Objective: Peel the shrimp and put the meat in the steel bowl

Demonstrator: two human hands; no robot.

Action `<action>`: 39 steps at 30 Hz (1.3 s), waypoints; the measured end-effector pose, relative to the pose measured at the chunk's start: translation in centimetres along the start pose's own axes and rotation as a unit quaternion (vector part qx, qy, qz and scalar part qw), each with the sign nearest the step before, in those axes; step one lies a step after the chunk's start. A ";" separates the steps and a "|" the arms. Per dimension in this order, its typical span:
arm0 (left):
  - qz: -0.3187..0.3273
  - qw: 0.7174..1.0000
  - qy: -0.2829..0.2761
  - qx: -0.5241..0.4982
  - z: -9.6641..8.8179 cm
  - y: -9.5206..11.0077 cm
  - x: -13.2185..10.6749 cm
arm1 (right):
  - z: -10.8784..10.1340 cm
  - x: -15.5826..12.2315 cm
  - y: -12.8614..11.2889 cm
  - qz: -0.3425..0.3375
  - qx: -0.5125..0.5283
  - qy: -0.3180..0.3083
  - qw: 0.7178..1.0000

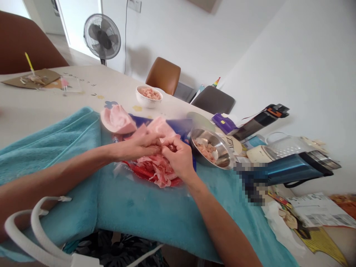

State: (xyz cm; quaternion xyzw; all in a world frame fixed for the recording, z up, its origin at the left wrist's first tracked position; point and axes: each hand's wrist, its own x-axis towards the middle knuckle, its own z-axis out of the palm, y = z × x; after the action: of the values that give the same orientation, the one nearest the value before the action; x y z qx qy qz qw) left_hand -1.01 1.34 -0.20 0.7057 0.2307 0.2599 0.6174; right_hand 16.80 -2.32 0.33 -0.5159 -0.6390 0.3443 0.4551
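Note:
Both my hands meet over a heap of pink shell scraps (157,168) lying on a red and blue plastic bag (178,128), which rests on a teal towel (69,141). My left hand (136,146) pinches a small pink piece with closed fingers. My right hand (179,157) is closed on the same piece from the other side. A steel bowl (222,157) with peeled bits stands just right of my right hand. A large pink shell (116,119) lies behind my left hand.
A white bowl (149,97) of pink pieces stands farther back on the table (33,107). To the right lie a blue kettle (289,171), a white appliance (283,146) and papers (317,213). Chairs (164,74) and a fan (102,37) stand beyond the table. A white bag handle (36,230) hangs near me.

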 end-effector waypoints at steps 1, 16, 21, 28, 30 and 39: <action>-0.010 1.000 0.009 0.006 0.0 0.0 -0.1 | 0.1 0.0 0.1 0.048 0.061 0.001 0.997; -0.050 0.991 0.057 -0.114 0.3 1.0 -0.3 | -1.4 0.5 0.2 0.245 0.434 -0.115 0.859; -0.037 0.991 0.047 -0.122 0.2 1.1 -0.3 | -2.0 0.3 0.0 0.252 0.467 -0.117 0.839; -0.040 0.987 0.049 -0.147 0.1 1.2 -0.3 | -3.5 0.1 -1.0 0.185 0.410 -0.069 0.890; -0.040 0.985 0.052 -0.158 0.1 1.1 -0.2 | -5.2 0.3 -1.6 0.140 0.374 -0.005 0.917; -0.040 0.981 0.031 -0.185 0.0 0.7 -0.2 | -14.8 1.2 -0.4 0.075 0.097 0.230 0.965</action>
State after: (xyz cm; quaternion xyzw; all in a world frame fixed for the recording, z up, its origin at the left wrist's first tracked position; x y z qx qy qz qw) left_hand -1.16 1.19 0.46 0.5609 0.2262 0.2949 0.7397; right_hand 30.41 -1.65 6.15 -0.5810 -0.4400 0.3100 0.6105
